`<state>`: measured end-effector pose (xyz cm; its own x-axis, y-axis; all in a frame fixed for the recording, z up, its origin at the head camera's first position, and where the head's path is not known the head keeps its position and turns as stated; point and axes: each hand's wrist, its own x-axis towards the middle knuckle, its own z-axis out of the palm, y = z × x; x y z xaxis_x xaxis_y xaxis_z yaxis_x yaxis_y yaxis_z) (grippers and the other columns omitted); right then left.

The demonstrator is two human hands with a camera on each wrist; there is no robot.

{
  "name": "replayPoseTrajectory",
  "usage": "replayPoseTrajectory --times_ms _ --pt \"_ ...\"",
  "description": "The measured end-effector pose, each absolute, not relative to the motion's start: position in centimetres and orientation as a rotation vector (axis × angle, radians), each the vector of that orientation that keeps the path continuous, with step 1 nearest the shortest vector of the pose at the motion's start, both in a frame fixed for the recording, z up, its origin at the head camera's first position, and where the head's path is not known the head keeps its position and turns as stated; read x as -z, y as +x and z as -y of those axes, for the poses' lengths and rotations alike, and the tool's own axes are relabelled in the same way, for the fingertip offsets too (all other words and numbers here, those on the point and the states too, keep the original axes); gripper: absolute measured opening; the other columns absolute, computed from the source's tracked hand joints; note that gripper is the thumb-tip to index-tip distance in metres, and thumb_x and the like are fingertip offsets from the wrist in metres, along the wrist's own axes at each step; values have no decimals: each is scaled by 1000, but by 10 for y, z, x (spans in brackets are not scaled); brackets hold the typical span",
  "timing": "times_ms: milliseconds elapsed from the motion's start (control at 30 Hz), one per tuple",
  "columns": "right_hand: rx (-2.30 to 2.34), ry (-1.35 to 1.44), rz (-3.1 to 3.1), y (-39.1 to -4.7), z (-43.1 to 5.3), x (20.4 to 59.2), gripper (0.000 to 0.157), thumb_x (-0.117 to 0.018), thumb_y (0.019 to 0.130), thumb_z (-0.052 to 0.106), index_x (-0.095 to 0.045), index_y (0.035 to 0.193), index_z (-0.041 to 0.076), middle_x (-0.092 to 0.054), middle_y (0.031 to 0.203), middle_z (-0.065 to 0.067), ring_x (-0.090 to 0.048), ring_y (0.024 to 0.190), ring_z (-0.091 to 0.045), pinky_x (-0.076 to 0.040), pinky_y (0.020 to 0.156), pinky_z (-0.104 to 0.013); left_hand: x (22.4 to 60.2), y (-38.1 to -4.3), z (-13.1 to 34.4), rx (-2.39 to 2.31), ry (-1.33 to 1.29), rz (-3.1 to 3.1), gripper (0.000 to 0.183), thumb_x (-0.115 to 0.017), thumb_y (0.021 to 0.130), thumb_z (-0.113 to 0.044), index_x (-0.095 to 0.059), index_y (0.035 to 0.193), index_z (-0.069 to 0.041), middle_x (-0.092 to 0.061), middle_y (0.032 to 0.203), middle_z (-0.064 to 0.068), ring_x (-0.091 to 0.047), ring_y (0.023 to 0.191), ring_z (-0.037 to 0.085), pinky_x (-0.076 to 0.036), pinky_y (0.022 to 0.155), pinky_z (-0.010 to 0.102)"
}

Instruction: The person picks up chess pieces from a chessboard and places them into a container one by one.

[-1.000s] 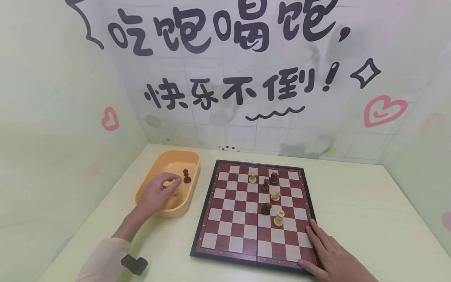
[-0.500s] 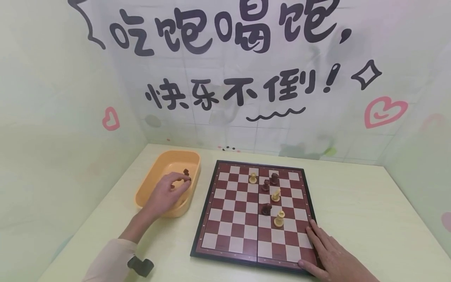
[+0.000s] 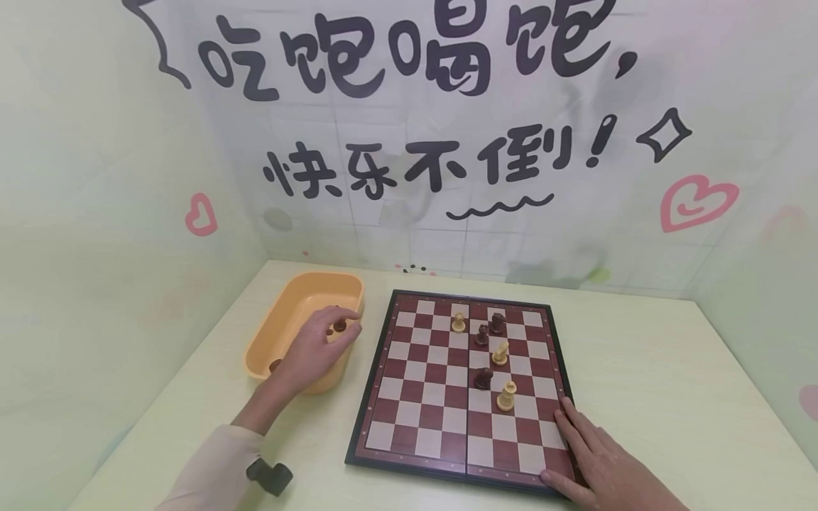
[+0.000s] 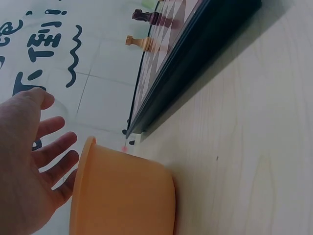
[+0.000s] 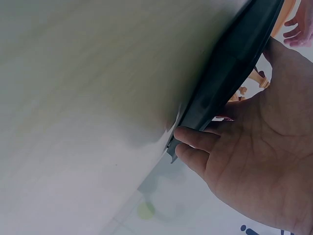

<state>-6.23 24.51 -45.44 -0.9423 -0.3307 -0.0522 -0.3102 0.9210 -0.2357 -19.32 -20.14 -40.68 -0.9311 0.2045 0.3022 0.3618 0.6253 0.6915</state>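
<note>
My left hand (image 3: 322,345) hovers over the right side of an orange plastic tray (image 3: 257,355), fingertips near its right rim. In the left wrist view, its thumb and fingers are spread apart with nothing between them. Dark chess pieces (image 3: 340,325) lie in the tray, partly hidden by the hand. My right hand (image 3: 603,460) rests on the right edge of a chessboard (image 3: 424,394), fingers extended along it and thumb at the front corner. Cream pieces, including a rook-like one (image 3: 505,397), stand on the board with dark ones, including a knight (image 3: 483,379).
The board and tray lie on a pale wood-grain table (image 3: 658,369). A sheet-covered wall (image 3: 409,234) with large printed characters rises behind, and side walls close in left and right. A gap of table (image 3: 367,355) separates tray and board.
My left hand has moved right across the tray to its right rim, uncovering a dark piece at the tray's front left. My right hand and the pieces on the board have stayed put.
</note>
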Motion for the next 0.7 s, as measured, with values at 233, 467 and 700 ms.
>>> replayPoseTrajectory --times_ms 233,467,700 --pt "356 -475 -2957 -63 -244 452 105 -57 87 76 -40 153 -3 -33 158 -23 -49 130 -42 -51 94 -56 406 -191 186 1209 -489 2658 36 -62 102 -36 -67 127 -11 -63 125 5 -56 114 32 -49 93 54" --pt "380 -485 -2963 -63 -244 454 103 -58 88 75 -40 152 -3 -33 158 -23 -49 131 -41 -51 94 -56 406 -190 167 1175 -525 2690 35 -63 102 -31 -67 128 -8 -63 125 5 -57 117 27 -49 95 50" --pt "354 -481 -2967 -63 -244 454 104 -58 87 76 -40 152 -3 -33 158 -23 -50 129 -40 -51 94 -55 408 -190 150 1183 -521 2722 30 -63 101 -29 -69 124 -10 -65 122 2 -57 117 22 -49 96 48"
